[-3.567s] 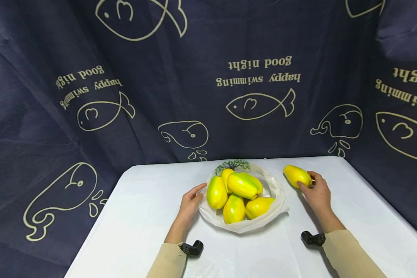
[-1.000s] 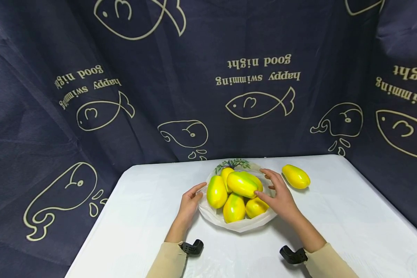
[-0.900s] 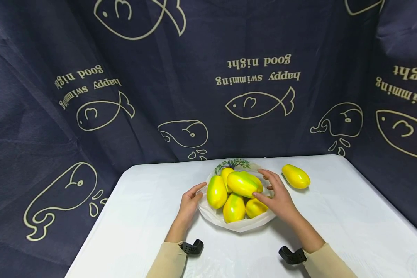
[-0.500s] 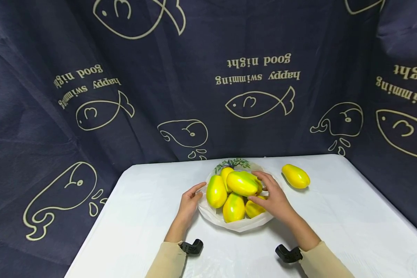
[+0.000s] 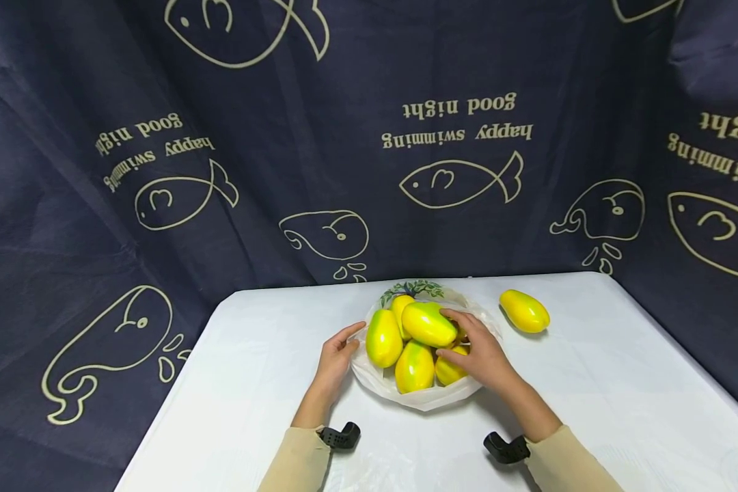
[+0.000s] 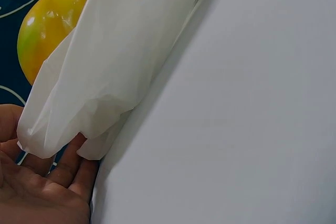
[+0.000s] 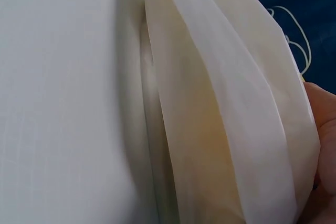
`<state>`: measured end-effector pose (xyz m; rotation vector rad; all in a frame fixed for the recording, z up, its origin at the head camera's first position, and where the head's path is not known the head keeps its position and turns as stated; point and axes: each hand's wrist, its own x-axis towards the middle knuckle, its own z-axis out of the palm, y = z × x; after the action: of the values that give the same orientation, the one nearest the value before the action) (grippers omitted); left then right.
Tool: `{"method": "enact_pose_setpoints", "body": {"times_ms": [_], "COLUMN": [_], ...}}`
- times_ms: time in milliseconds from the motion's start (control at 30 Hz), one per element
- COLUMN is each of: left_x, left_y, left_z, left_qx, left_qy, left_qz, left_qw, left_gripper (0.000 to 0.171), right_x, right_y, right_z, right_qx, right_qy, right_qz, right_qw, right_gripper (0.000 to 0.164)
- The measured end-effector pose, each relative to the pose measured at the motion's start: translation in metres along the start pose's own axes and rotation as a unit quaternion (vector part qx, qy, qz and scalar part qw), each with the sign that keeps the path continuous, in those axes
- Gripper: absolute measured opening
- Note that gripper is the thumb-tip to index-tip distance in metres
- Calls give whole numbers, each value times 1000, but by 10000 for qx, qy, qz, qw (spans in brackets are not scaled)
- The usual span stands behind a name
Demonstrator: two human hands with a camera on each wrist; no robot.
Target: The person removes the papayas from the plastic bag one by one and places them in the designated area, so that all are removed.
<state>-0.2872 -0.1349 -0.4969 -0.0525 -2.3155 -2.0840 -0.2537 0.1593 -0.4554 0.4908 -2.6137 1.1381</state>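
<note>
Several yellow-green papayas [image 5: 415, 367] lie heaped in a white plastic bag [image 5: 427, 402] with its mouth spread wide. My left hand [image 5: 334, 360] touches the bag's left rim with loosely extended fingers; in the left wrist view, a fold of the bag covers part of them. Over the bag's right side, my right hand [image 5: 482, 352] reaches in. Its fingers and thumb straddle the right end of the top papaya [image 5: 429, 324], spread apart; whether they press on it is hard to tell. In the right wrist view, the bag wall hides most of this hand.
A single papaya [image 5: 525, 311] lies on the white table [image 5: 270, 369], right of the bag near the back edge. A dark blue curtain [image 5: 344, 137] printed with fish and whales hangs behind. Each wrist wears a black camera [image 5: 342, 436].
My right hand has left the loose papaya at the right and come left over the bag, edging further left in the last second. The left hand stays at the rim.
</note>
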Motion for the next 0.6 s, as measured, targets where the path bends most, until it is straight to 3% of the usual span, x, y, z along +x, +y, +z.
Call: {"method": "enact_pose_setpoints", "body": {"times_ms": [600], "left_x": [1], "left_y": [-1], "left_z": [0], "left_qx": [7], "left_qy": [11], "left_qz": [-38], "left_qw": [10000], "left_gripper": [39], "right_x": [0], "right_y": [-2], "right_z": [4], "right_qx": [-40], "right_qy": [207], "right_qz": [208], "right_qw": [9996], "right_gripper": [65]}}
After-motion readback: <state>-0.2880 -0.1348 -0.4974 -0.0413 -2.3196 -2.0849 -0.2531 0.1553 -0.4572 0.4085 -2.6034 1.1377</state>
